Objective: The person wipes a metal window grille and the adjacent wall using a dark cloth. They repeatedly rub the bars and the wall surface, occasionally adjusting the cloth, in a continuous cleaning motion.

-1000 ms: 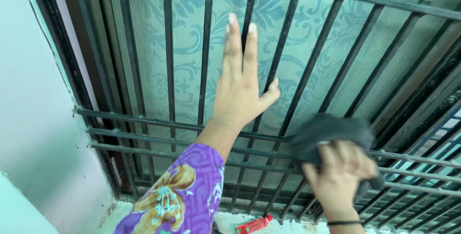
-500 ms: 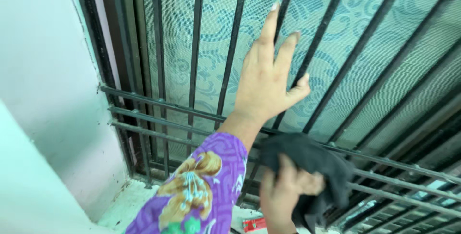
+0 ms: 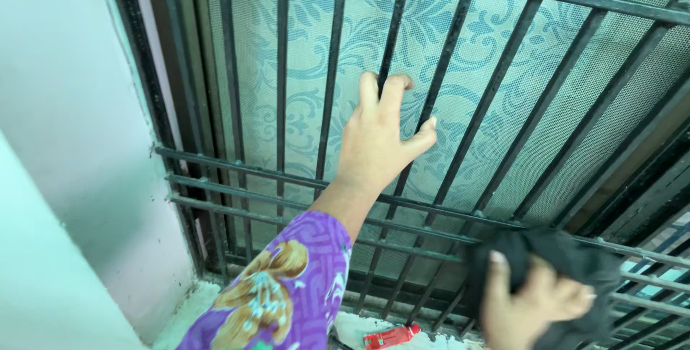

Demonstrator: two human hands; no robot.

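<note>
My left hand, in a purple flowered sleeve, rests on a vertical black bar of the window grille, its fingers curling around the bar. My right hand grips a bunched dark cloth and presses it against the lower horizontal bars at the bottom right. Behind the bars is frosted glass with a blue floral pattern.
A pale wall runs along the left of the grille. On the dirty white sill below lies a small red packet. More bars and a second window show at the far right.
My right hand with the cloth has slid right along the lower bars. My left hand's fingers have bent from straight to curled on the bar.
</note>
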